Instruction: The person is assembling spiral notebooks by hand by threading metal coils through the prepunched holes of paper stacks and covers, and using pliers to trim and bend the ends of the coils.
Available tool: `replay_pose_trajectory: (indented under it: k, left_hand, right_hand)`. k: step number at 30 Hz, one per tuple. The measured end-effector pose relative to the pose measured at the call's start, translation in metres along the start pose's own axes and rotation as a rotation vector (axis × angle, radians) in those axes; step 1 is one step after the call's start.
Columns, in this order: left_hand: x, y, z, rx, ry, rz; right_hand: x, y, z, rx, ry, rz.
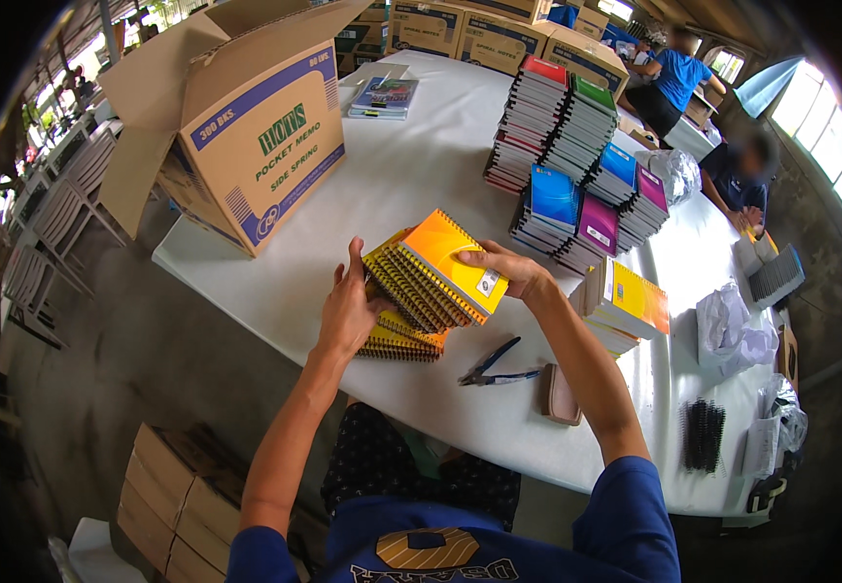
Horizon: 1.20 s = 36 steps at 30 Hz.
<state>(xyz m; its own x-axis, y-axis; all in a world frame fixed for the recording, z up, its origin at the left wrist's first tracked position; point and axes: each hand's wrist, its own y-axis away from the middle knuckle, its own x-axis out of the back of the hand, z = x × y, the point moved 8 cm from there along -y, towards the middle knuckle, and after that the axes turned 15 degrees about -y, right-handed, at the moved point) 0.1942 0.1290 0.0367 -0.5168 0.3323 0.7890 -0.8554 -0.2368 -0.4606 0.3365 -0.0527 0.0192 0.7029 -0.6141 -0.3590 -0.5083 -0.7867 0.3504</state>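
Between my two hands is a thick stack of yellow spiral notebooks (455, 257), held tilted above the table with the wire bindings facing me. My right hand (508, 267) grips its right side, thumb pressed on the top cover. At the left end, my left hand (351, 306) is curled around the stack, its fingers partly hidden. Below lies a smaller pile of yellow spiral notebooks (399, 342). Blue-handled pliers (498, 374) rest near the table edge, beside a pinkish-brown case (561, 396). To the right stands a pile of yellow-covered pads (625, 301).
A large open cardboard box (256, 146) stands at the left on the white table (421, 126). Tall stacks of red, green, blue and purple notebooks (562, 165) rise at the back right. Black spiral wires (703, 435) lie at the right. Two other people (673, 83) are beyond.
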Motion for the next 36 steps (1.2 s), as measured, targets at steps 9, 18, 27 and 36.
replay_pose_trajectory:
  k: [9, 18, 27, 36]
  left_hand:
    - [0.015, -0.029, 0.05, -0.056, 0.094, -0.112]
    - [0.036, -0.044, 0.078, -0.162, 0.209, -0.084]
    - [-0.011, -0.057, 0.063, 0.321, 1.408, -0.143]
    - [-0.009, -0.116, 0.084, 0.049, 1.168, -0.461]
  right_hand:
    - [0.015, 0.014, 0.026, 0.129, -0.333, -0.035]
    - [0.008, 0.018, 0.026, 0.251, -0.466, -0.004]
    - [0.01, 0.026, 0.026, 0.394, -0.757, 0.025]
    - [0.011, 0.032, -0.044, 0.96, -0.295, 0.283]
